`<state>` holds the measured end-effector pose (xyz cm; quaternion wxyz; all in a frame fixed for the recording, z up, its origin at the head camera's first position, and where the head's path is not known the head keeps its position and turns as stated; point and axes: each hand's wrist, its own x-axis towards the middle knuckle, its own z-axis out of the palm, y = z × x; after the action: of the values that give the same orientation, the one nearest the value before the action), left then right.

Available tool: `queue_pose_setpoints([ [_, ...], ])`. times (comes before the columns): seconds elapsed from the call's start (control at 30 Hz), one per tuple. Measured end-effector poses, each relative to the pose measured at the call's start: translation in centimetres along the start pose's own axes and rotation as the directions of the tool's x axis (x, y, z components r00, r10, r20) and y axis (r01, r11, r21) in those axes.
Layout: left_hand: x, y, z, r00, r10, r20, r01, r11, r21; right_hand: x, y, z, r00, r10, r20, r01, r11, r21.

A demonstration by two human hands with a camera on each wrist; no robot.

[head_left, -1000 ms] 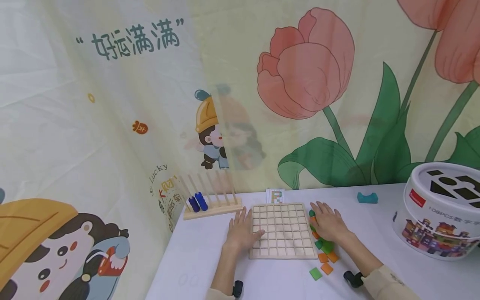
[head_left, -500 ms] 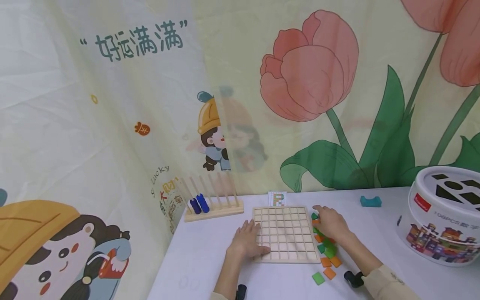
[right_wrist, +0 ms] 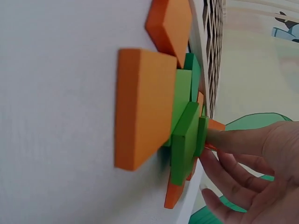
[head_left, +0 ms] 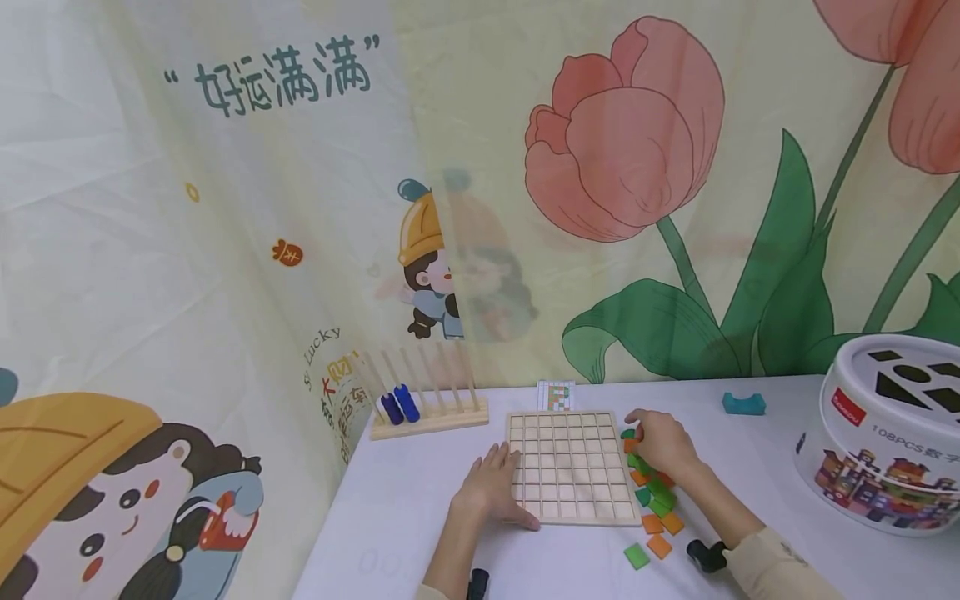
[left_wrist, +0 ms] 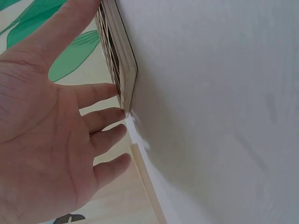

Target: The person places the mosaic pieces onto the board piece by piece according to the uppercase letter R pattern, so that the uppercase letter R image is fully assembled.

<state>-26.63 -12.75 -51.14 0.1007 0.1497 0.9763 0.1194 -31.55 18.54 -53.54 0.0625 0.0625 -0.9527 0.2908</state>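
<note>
A square wooden grid board [head_left: 573, 467] lies on the table. My left hand [head_left: 487, 487] rests at its left edge with fingers spread; in the left wrist view the fingertips [left_wrist: 119, 113] touch the board's side. Along the right side of the board lies a loose row of green and orange tiles [head_left: 660, 500]. My right hand [head_left: 666, 446] is over the far end of this row, fingers bent. In the right wrist view its thumb and fingers are at an orange tile [right_wrist: 216, 125] beside a green tile [right_wrist: 184, 144]; whether they pinch one is hidden.
A wooden rack [head_left: 431, 417] with upright pegs and blue beads stands back left. A small pattern card [head_left: 556, 396] is behind the board. A teal curved block [head_left: 744, 404] and a large white tub [head_left: 885, 450] stand on the right. A printed curtain hangs behind.
My right hand has gone from lying flat over the tiles to bent fingers among them. My left hand has slid slightly down along the board's left edge. The view has shifted a little.
</note>
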Motion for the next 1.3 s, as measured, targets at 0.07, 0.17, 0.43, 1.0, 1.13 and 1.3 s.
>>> queue_pose_setpoints([
  [0.07, 0.0, 0.0, 0.0, 1.000, 0.002, 0.004, -0.002, 1.000, 0.000, 0.0, 0.2, 0.0, 1.000, -0.012, -0.002, 0.013, 1.000, 0.022],
  [0.17, 0.1, -0.1, 0.0, 1.000, 0.003, 0.005, -0.003, 1.000, 0.008, 0.2, 0.4, -0.2, 1.000, -0.013, 0.008, 0.013, 0.998, 0.063],
  [0.43, 0.4, -0.3, 0.1, 1.000, 0.006, -0.011, -0.006, 1.000, 0.012, 1.1, -0.2, -1.2, 0.999, 0.026, 0.027, -0.030, 0.983, 0.181],
  [1.0, 0.6, -0.3, 0.3, 1.000, 0.007, -0.012, -0.007, 0.999, 0.033, 4.0, -1.6, 1.4, 0.991, -0.121, 0.054, 0.097, 0.940, 0.328],
  [1.13, 0.4, -0.2, 0.1, 1.000, 0.002, 0.002, -0.002, 1.000, 0.006, 4.4, -2.1, 2.2, 0.989, -0.130, 0.065, 0.099, 0.931, 0.350],
  [1.3, 0.2, 0.1, 0.0, 1.000, 0.001, 0.007, -0.001, 1.000, -0.017, 4.9, -2.7, 3.2, 0.988, -0.140, 0.065, 0.107, 0.922, 0.372],
])
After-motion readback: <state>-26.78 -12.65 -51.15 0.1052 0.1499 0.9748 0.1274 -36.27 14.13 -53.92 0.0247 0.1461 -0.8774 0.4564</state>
